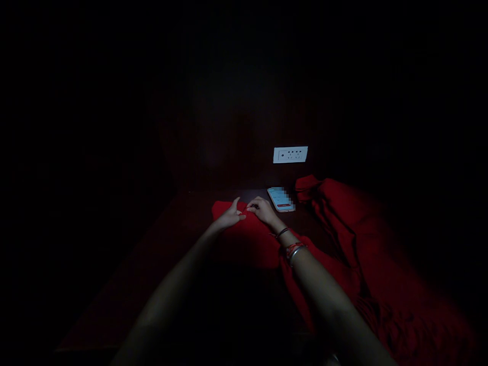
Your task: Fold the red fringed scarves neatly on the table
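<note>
A piece of red cloth [247, 246] lies on the dark table below both hands. My left hand [229, 217] rests on its far part and holds the cloth, with one finger pointing up and away from the others. Close beside it on the right, my right hand [262, 209] is closed in a pinch at a small raised fold of the cloth. Whether something thin, such as a needle or thread, is also between those fingertips is too small and dark to tell. Bangles and bands circle my right wrist.
A phone [281, 199] with a lit screen lies just beyond my right hand. Behind it, a white socket panel [290, 154] is on the wall. A large heap of red fabric [366, 234] spreads along the right side. Darkness hides most of the surroundings.
</note>
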Demonstrator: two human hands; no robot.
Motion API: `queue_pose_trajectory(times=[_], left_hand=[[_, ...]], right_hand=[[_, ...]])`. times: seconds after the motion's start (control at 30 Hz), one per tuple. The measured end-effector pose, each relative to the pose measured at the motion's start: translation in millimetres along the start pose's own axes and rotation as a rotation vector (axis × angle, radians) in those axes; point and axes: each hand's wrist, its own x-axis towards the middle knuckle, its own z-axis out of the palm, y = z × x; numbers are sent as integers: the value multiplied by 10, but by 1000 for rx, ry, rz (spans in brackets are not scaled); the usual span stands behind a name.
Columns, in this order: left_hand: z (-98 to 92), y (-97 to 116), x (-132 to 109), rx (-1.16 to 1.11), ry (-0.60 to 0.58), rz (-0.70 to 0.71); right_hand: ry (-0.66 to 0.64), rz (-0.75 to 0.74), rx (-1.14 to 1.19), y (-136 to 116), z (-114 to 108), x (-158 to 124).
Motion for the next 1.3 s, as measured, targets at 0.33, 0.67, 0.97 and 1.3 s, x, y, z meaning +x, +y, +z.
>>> queue_pose_trajectory(times=[0.33, 0.67, 0.97, 1.3], left_hand=[[-24, -131, 54, -21, 18, -12], [-4, -170, 108, 199, 72, 117], [-17, -86, 92, 504, 62, 202], [301, 279, -276, 847, 190, 262]], right_hand=[[-252, -74, -178, -257, -762, -958], [-141, -91, -419, -384, -605, -1130], [-36, -253, -361, -272, -597, -707], [-40, -257, -343, -130, -519, -418]])
